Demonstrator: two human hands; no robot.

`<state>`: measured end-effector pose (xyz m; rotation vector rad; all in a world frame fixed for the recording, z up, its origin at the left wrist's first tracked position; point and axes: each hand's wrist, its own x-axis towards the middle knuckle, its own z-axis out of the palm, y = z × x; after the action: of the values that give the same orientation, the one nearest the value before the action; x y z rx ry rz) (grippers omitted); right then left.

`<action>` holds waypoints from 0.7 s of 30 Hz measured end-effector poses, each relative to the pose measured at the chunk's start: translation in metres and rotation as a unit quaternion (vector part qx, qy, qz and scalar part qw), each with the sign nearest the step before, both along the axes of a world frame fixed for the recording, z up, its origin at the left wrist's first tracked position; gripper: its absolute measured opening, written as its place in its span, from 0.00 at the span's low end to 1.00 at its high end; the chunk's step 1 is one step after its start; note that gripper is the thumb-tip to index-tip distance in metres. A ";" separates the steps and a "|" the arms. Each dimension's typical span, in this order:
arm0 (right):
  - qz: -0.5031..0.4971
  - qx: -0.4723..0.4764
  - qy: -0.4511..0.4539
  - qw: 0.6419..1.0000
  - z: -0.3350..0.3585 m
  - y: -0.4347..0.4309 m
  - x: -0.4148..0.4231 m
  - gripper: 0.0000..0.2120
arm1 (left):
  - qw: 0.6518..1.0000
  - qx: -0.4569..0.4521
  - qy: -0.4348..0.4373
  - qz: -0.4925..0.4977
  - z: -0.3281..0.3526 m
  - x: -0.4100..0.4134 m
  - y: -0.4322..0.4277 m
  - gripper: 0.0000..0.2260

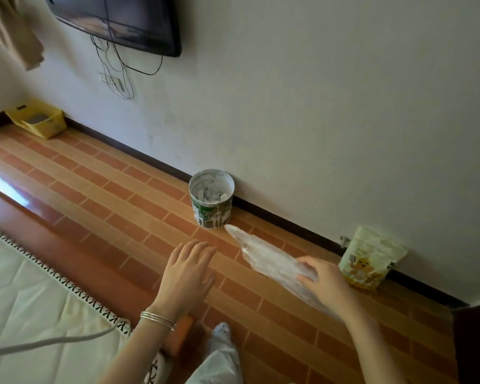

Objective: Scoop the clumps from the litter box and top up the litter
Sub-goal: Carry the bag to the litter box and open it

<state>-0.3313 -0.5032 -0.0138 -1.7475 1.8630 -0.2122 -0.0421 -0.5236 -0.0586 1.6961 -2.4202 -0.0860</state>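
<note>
Tub of yellow plastic (49, 128), low and rectangular with something grey inside, sits on the brick-patterned orange floor (108, 195) in its far left corner, against the dark skirting board (288, 220). Well apart from it, at the floor's right edge, a pale green pouch printed with a yellow cartoon figure (372, 259) leans upright against the same wall.

Just beside the pouch, the right hand (322, 281) has its grip closed on a crumpled clear plastic bag (266, 259), with the fingers curled over the top and the thumb beneath. The bag stretches away from the hand, and its tip ends close to the base of a round bucket with a green label and white smears (211, 212). The bucket stands upright at the wall and holds pale crumpled scraps.

The left hand (189, 270) is released, with its fingers straight and its palm down above the floor; I cannot tell whether it touches. Thin silver bangles (158, 320) circle its wrist, above an orange block (182, 336).

A leg in pale patterned fabric (219, 353) shows at the bottom edge. A white quilted mat with black stitched edging (25, 286) covers the floor's near left, and a white cord (53, 342) lies across it. A black wall-mounted screen (122, 18) hangs above, trailing dark cables (117, 67).
</note>
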 end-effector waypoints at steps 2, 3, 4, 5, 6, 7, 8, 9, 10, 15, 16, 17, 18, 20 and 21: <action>0.016 -0.004 0.000 1.000 0.008 -0.043 0.008 0.17 | 1.000 -0.002 0.001 0.016 0.006 0.008 -0.035 0.22; 0.024 -0.004 -0.002 1.000 0.012 -0.065 0.012 0.17 | 1.000 -0.001 0.001 0.026 0.010 0.013 -0.053 0.22; 0.031 -0.006 -0.005 0.999 0.015 -0.085 0.017 0.16 | 0.999 -0.004 0.001 0.037 0.013 0.018 -0.070 0.22; 0.039 -0.010 -0.007 0.999 0.019 -0.106 0.023 0.15 | 0.999 -0.010 0.002 0.047 0.015 0.025 -0.086 0.21; 0.046 -0.017 -0.007 0.999 0.021 -0.125 0.029 0.15 | 0.998 -0.015 0.001 0.056 0.016 0.032 -0.102 0.20; 0.054 -0.025 -0.006 0.998 0.023 -0.144 0.035 0.14 | 0.998 -0.020 -0.002 0.063 0.016 0.039 -0.116 0.20; 0.061 -0.030 -0.008 0.998 0.024 -0.163 0.043 0.14 | 0.997 -0.021 -0.003 0.072 0.017 0.046 -0.130 0.21; 0.069 -0.034 -0.011 0.997 0.024 -0.180 0.051 0.14 | 0.996 -0.020 -0.003 0.083 0.018 0.053 -0.140 0.21; 0.078 -0.035 -0.016 0.996 0.024 -0.196 0.059 0.13 | 0.995 -0.018 -0.002 0.095 0.020 0.060 -0.149 0.21; 0.138 -0.012 -0.047 0.989 0.012 -0.263 0.107 0.11 | 0.989 -0.036 0.007 0.143 0.016 0.095 -0.175 0.23; 0.155 -0.005 -0.051 0.987 0.009 -0.277 0.117 0.11 | 0.987 -0.034 0.008 0.156 0.013 0.103 -0.180 0.22; 0.172 0.000 -0.055 0.984 0.006 -0.291 0.126 0.11 | 0.985 -0.029 0.009 0.171 0.009 0.111 -0.184 0.22; 0.189 0.004 -0.056 0.980 0.003 -0.306 0.135 0.11 | 0.982 -0.022 0.009 0.188 0.005 0.118 -0.190 0.21; 0.216 0.011 -0.058 0.975 -0.005 -0.337 0.152 0.11 | 0.976 -0.009 0.005 0.217 -0.003 0.131 -0.201 0.22; 0.228 0.015 -0.059 0.972 -0.008 -0.354 0.161 0.10 | 0.973 -0.009 0.003 0.229 -0.008 0.138 -0.209 0.22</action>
<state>-0.1707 -0.8571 -0.0220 -2.0370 1.3309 -0.1041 0.0959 -0.7322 -0.0666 2.1894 -1.9537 -0.0044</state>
